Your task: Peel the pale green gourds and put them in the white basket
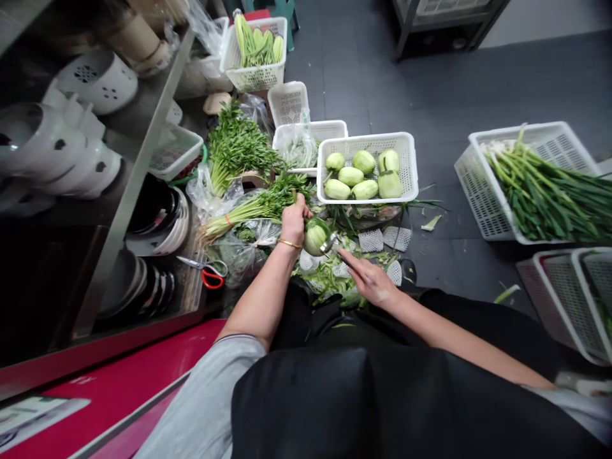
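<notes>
My left hand (293,223) is closed on the stem end of a round green eggplant (314,239), its skin partly off and pale flesh showing. In my right hand (370,280) is a peeler (329,243), its metal head touching the eggplant's right side. Below both hands lies a heap of green peelings (329,277) with white foam netting (371,240) among it. Just beyond, a white basket (415,169) holds several peeled eggplants (351,176).
Leafy greens (239,143) and a banded bunch of stalks (239,220) lie to the left. Scissors (210,269) with orange handles rest on the shelf edge, near stacked bowls (172,223). At right stands a basket of long green stalks (545,185). Another basket (255,78) holds vegetables at the back.
</notes>
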The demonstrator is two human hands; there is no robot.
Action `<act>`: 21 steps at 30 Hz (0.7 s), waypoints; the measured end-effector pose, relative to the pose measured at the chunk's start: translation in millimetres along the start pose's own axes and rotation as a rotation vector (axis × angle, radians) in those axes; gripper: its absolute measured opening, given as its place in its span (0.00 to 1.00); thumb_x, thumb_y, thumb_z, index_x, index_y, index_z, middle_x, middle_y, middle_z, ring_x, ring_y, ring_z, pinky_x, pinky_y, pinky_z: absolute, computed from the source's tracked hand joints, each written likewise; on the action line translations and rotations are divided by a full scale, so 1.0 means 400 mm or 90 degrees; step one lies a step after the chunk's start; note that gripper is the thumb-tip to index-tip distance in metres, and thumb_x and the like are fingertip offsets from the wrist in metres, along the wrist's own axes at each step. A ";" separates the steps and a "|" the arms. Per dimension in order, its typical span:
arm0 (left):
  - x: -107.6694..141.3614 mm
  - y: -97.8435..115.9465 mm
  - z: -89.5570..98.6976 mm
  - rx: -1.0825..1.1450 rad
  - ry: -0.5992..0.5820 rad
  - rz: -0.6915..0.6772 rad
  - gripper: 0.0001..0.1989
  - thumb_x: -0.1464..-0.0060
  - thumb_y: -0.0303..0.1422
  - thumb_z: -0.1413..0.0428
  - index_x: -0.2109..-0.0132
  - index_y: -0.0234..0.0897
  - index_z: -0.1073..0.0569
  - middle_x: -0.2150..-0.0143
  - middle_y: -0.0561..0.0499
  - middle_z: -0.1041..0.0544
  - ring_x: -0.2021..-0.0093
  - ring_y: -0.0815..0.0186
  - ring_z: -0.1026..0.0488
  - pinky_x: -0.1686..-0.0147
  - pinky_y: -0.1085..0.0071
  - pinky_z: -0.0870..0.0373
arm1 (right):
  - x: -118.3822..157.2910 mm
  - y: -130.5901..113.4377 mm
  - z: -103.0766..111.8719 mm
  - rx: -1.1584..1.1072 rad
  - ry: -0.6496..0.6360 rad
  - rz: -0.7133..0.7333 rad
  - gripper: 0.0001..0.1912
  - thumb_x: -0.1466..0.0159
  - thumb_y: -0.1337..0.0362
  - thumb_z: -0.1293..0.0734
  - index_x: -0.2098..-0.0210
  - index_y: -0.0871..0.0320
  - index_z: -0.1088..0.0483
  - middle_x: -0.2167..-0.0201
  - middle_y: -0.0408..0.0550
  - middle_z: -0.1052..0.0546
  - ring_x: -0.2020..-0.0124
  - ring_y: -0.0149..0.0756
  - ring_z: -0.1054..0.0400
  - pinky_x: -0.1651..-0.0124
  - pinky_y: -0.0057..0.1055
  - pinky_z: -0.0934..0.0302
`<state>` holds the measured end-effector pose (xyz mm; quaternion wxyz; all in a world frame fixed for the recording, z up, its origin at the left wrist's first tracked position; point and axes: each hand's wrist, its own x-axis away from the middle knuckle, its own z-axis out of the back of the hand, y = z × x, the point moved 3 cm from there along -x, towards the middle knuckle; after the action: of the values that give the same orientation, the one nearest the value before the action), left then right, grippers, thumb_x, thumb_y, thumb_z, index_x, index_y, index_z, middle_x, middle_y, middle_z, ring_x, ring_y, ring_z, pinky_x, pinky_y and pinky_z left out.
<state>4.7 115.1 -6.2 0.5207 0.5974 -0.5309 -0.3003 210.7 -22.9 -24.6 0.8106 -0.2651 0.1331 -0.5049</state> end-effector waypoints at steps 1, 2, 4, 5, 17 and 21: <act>-0.008 0.003 0.012 0.006 0.012 0.010 0.30 0.46 0.52 0.47 0.85 0.37 0.43 0.86 0.55 0.41 0.81 0.72 0.36 0.73 0.73 0.38 | 0.047 0.035 -0.023 -0.006 -0.019 -0.011 0.27 0.33 0.64 0.44 0.35 0.52 0.44 0.61 0.51 0.22 0.65 0.40 0.26 0.61 0.36 0.31; -0.015 0.007 0.025 0.018 0.022 0.022 0.30 0.46 0.53 0.48 0.85 0.37 0.43 0.86 0.55 0.40 0.81 0.71 0.36 0.73 0.73 0.38 | 0.089 0.068 -0.036 -0.012 -0.031 -0.023 0.26 0.33 0.64 0.45 0.35 0.51 0.43 0.61 0.51 0.22 0.65 0.41 0.26 0.61 0.36 0.30; -0.024 0.017 0.043 0.048 0.031 0.038 0.30 0.46 0.55 0.49 0.84 0.38 0.44 0.85 0.55 0.40 0.80 0.71 0.35 0.73 0.73 0.37 | 0.133 0.105 -0.025 -0.033 -0.032 -0.025 0.25 0.33 0.64 0.45 0.36 0.52 0.41 0.58 0.51 0.22 0.61 0.41 0.26 0.59 0.37 0.30; -0.024 0.022 0.047 0.055 0.031 0.039 0.30 0.46 0.55 0.50 0.84 0.37 0.44 0.85 0.55 0.40 0.80 0.71 0.34 0.73 0.73 0.36 | 0.128 0.104 -0.001 -0.044 -0.014 -0.018 0.25 0.33 0.63 0.46 0.36 0.53 0.42 0.54 0.52 0.23 0.57 0.41 0.26 0.56 0.38 0.31; -0.026 0.035 0.053 0.098 0.042 0.080 0.30 0.48 0.56 0.49 0.83 0.38 0.45 0.85 0.56 0.41 0.81 0.72 0.36 0.72 0.73 0.34 | 0.088 0.135 -0.017 -0.019 0.017 -0.114 0.22 0.35 0.64 0.42 0.42 0.57 0.33 0.69 0.53 0.24 0.71 0.41 0.29 0.67 0.35 0.34; 0.001 0.074 0.038 0.122 -0.002 0.082 0.31 0.46 0.56 0.51 0.83 0.38 0.46 0.84 0.54 0.40 0.79 0.71 0.34 0.69 0.72 0.32 | 0.064 0.151 0.037 -0.103 0.107 -0.171 0.29 0.35 0.55 0.41 0.36 0.55 0.44 0.58 0.56 0.24 0.64 0.42 0.28 0.63 0.36 0.33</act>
<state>-18.4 113.5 17.3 0.4785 0.6087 -0.5952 -0.2152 274.5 -20.1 -45.2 0.6981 -0.3017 0.2036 -0.6166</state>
